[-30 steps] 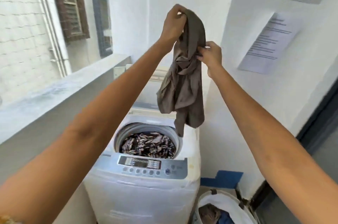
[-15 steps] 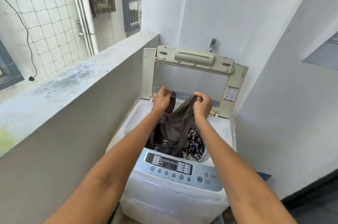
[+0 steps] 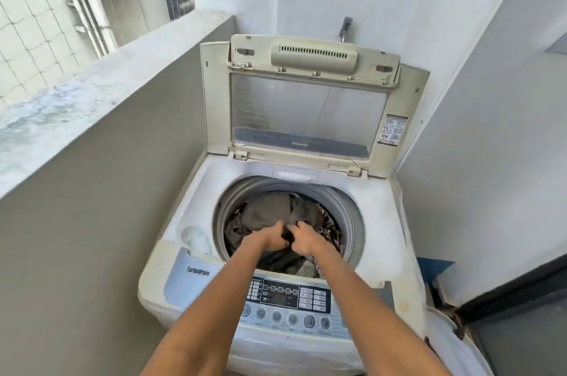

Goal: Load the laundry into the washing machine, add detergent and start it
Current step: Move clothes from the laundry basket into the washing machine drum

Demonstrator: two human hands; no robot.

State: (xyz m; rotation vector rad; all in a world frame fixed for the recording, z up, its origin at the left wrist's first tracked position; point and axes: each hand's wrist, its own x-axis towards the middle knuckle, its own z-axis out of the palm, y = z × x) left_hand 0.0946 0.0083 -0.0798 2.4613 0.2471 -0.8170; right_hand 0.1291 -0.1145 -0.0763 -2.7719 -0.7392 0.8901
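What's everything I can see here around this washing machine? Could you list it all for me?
washing machine: one, white, top-loading, in the corner between the walls
lid: one, cream with a clear window, standing open at the back
control panel: one, grey-blue with buttons, along the front edge
brown garment: one, grey-brown, in the drum on top of the load
patterned cloth: one, dark with light print, under the garment at the drum's right
tap: one, metal, on the wall behind the lid
ledge: one, grey concrete, left of the machine
left hand: gripping the brown garment inside the drum
right hand: gripping the same garment beside it
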